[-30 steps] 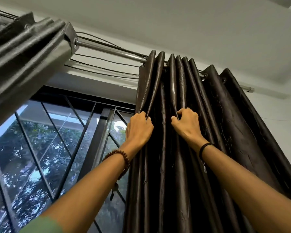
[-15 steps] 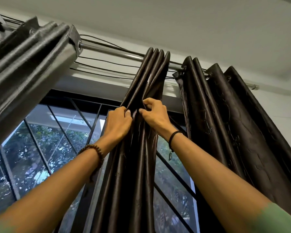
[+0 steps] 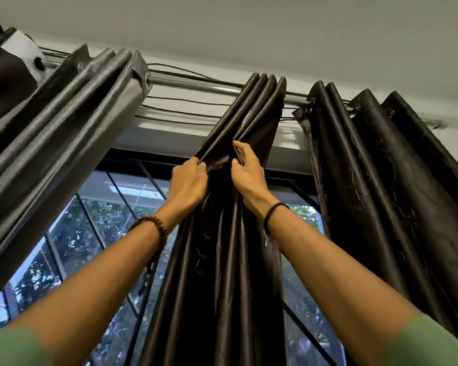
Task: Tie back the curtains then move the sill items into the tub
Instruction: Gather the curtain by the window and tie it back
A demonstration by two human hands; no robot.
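- Dark brown satin curtain panel (image 3: pixel 222 273) hangs bunched; left grip (image 3: pixel 188 184) and right grip (image 3: pixel 247 175) both pinch its folds.
- Probably not tied yet; sill and tub unseen.

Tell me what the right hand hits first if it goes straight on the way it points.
The right hand points up along the gathered dark curtain it grips, so likely those folds, then the curtain rod; depth is unclear.

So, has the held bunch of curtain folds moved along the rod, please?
Yes: the bunch slid left along the rod, leaving a gap to the remaining folds at right.
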